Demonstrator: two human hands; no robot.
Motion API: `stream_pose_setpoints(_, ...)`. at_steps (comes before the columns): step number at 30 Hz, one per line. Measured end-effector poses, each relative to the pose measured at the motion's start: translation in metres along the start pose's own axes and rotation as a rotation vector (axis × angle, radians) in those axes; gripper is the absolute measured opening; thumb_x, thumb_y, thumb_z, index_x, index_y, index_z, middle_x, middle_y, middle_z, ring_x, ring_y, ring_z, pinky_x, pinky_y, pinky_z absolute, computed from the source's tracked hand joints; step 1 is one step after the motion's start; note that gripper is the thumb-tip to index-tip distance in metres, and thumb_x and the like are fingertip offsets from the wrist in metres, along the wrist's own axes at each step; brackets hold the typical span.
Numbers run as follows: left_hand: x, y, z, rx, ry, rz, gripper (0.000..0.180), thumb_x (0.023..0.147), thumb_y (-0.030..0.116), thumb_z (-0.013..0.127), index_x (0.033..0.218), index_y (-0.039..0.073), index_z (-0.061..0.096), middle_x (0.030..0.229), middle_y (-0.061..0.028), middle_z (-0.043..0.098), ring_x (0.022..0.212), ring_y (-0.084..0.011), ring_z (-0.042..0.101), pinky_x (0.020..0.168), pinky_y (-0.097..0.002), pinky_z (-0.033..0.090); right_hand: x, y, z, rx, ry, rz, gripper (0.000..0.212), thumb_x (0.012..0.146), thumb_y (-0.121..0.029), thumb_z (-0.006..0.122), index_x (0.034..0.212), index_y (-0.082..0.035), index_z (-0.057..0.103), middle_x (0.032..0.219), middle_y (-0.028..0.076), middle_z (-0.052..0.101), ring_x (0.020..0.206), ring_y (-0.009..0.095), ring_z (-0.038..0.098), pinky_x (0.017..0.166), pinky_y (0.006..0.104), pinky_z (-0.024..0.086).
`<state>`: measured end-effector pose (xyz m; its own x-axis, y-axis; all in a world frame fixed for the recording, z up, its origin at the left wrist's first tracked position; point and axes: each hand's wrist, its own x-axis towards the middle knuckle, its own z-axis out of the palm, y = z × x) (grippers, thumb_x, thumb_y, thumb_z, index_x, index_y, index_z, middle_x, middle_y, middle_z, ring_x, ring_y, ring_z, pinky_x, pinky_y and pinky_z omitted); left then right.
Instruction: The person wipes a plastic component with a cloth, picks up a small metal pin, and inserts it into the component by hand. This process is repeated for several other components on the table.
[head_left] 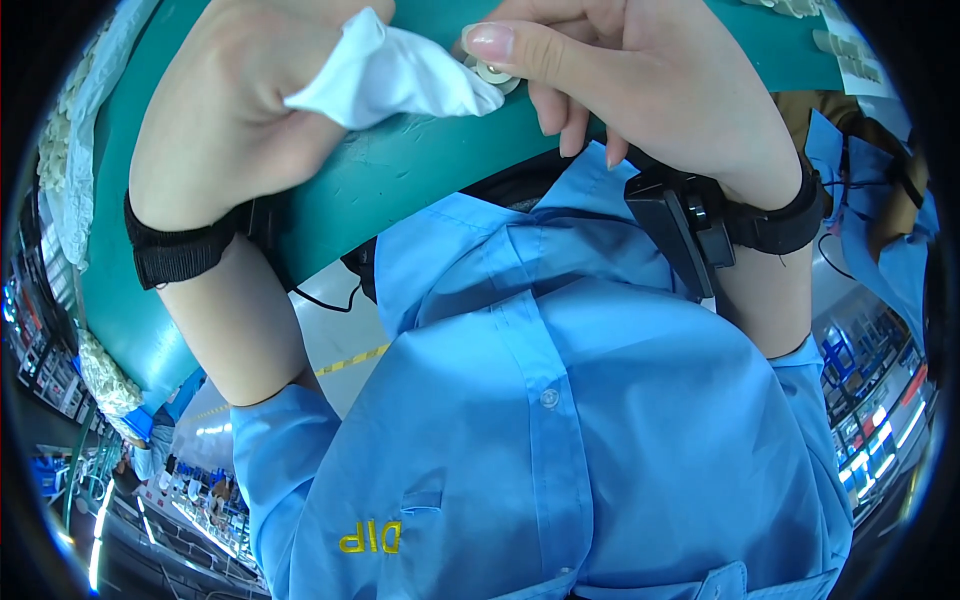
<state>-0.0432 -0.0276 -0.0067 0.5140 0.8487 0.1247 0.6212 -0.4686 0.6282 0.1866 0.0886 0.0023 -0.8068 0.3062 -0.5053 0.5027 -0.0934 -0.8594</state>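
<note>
My left hand (255, 85) is closed on a white cloth (395, 75), which hangs from its fingers in a folded point. The cloth's tip touches or lies just in front of a small pale round part (497, 78) with a shiny centre. My right hand (640, 75) pinches that part between thumb and forefinger, its other fingers curled loosely below. Most of the part is hidden by the thumb and the cloth, so its exact kind cannot be made out. Both hands are above the green table top, close together. The fingertips of my left hand are hidden.
The green table top (400, 190) ends just before my blue shirt. Pale parts in clear plastic (75, 190) line its left edge, and more pale parts (850, 55) lie on white sheets at the far right. Another person's blue sleeve (880, 245) is at the right.
</note>
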Motion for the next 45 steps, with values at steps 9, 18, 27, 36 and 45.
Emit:
stream_pose_setpoints(9,0.003,0.01,0.003,-0.139,0.081,-0.081,0.015,0.072,-0.004,0.066,0.086,0.0,0.062,0.076,-0.0108,0.053,0.063,-0.0273,0.053,0.055,-0.0322,0.04,0.002,0.004,0.0,0.078,-0.036,-0.058,0.022,0.105,-0.016,0.059,0.098,0.003,0.067,0.063,-0.001,0.058,0.052,0.004,0.049,0.045,0.0223,0.036)
stream_pose_setpoints(18,0.004,0.003,0.001,-0.011,-0.029,-0.043,0.014,0.073,-0.009,0.065,0.084,-0.001,0.061,0.077,-0.0112,0.052,0.063,-0.0267,0.051,0.055,-0.0336,0.038,-0.003,0.016,0.013,0.163,0.073,-0.217,0.019,0.105,-0.013,0.058,0.103,0.004,0.065,0.073,0.001,0.061,0.061,0.002,0.05,0.048,0.0224,0.034)
stream_pose_setpoints(27,0.005,0.01,0.003,0.033,0.111,-0.023,0.014,0.072,-0.009,0.066,0.082,-0.001,0.06,0.078,-0.0111,0.053,0.066,-0.0272,0.052,0.057,-0.033,0.039,-0.003,0.01,0.003,0.115,-0.033,-0.261,0.015,0.103,-0.01,0.061,0.098,0.004,0.064,0.063,-0.001,0.058,0.049,0.002,0.043,0.043,0.0234,0.027)
stream_pose_setpoints(36,-0.007,-0.002,-0.015,0.205,0.038,-0.15,0.015,0.074,-0.008,0.066,0.087,-0.001,0.061,0.085,-0.0114,0.06,0.071,-0.0279,0.06,0.062,-0.0306,0.045,0.0,0.01,0.002,0.183,-0.017,-0.18,0.017,0.101,-0.008,0.064,0.088,0.002,0.06,0.059,-0.001,0.055,0.046,0.0,0.039,0.041,0.0235,0.024)
stream_pose_setpoints(45,-0.003,0.003,-0.011,-0.029,-0.086,-0.127,0.015,0.078,-0.007,0.067,0.091,-0.005,0.061,0.083,-0.0108,0.058,0.069,-0.0262,0.056,0.059,-0.0321,0.041,-0.002,0.005,0.009,0.157,0.054,-0.144,0.014,0.101,-0.009,0.064,0.096,0.003,0.063,0.064,0.001,0.06,0.048,0.001,0.046,0.042,0.0218,0.032)
